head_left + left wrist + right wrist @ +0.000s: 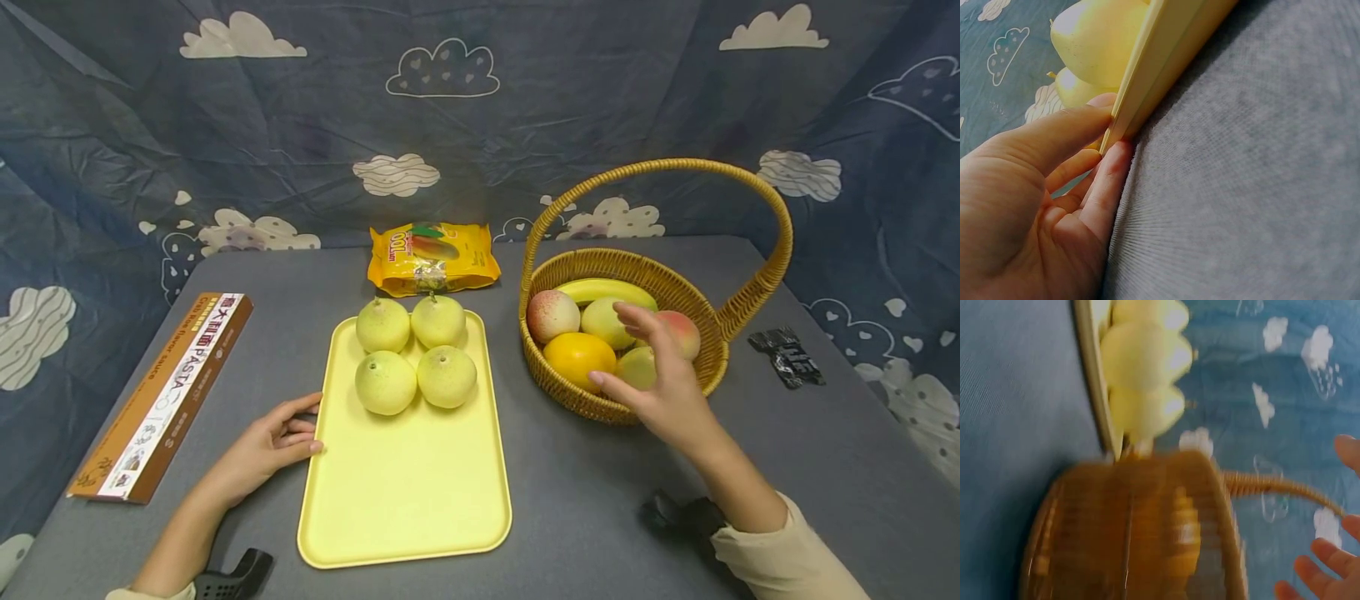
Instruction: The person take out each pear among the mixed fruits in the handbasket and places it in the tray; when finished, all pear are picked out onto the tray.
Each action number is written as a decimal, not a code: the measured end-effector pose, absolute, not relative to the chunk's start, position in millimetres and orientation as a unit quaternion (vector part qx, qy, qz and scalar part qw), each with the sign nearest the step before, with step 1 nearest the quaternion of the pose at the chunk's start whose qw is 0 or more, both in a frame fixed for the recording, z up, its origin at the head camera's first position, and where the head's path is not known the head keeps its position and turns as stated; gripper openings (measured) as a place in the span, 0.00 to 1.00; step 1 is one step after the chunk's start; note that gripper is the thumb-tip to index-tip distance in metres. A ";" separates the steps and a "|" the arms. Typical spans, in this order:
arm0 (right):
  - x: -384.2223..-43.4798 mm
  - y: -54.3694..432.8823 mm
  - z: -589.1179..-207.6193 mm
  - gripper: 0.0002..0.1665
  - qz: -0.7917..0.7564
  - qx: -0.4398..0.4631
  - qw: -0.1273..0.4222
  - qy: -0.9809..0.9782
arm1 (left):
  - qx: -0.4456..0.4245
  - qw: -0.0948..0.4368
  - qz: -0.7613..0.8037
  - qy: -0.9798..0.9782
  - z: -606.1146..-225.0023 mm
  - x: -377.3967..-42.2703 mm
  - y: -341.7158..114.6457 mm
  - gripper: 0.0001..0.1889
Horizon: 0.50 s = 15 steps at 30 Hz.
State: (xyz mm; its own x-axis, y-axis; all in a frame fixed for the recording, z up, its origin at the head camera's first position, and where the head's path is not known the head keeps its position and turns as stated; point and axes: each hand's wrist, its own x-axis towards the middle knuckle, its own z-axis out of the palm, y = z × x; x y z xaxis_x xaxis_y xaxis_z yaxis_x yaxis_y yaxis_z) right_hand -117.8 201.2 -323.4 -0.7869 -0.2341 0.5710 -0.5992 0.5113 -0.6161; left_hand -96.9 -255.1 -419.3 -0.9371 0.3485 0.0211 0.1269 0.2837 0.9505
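My left hand (264,446) pinches the left rim of a pale yellow tray (405,492), thumb on top and fingers against the outer side in the left wrist view. Several round yellow-green fruits with short stems, like pears (385,383), sit grouped at the tray's far end. Over the front right of a wicker basket (573,404) hovers my right hand (667,383), fingers spread and nothing held. Inside the basket are a banana (611,291), an orange-yellow fruit (579,358), a reddish peach (553,316), another peach (681,333) partly behind the hand, and pale green fruits (606,322).
A yellow snack bag (433,258) lies behind the tray. To the left is a long brown-and-white pasta box (161,400). A small black packet (787,357) lies right of the basket, whose tall handle (660,167) arches over it. A cloud-patterned cloth hangs behind the grey table.
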 end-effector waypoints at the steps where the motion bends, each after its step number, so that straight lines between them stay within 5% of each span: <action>1: -117.9 208.0 -324.7 0.49 0.423 0.234 0.214 -0.849 | 0.150 0.095 0.580 0.795 -419.5 -97.0 -255.2 0.33; 7: -121.2 239.1 -335.8 0.45 0.401 0.174 0.176 -0.882 | 0.151 0.094 0.579 0.796 -420.0 -97.0 -255.2 0.33; 15: -134.1 263.5 -338.2 0.37 0.400 0.191 0.042 -0.895 | 0.151 0.090 0.575 0.799 -418.4 -96.7 -254.4 0.32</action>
State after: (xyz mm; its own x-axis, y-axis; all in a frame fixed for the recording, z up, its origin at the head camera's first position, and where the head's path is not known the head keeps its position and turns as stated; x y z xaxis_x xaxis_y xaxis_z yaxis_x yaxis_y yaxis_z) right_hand -134.1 263.5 -338.2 -0.9234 -0.3082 0.2286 -0.3759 0.6068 -0.7004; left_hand -96.7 -254.4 -418.4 -0.9382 0.3450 0.0287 0.1371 0.2941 0.9459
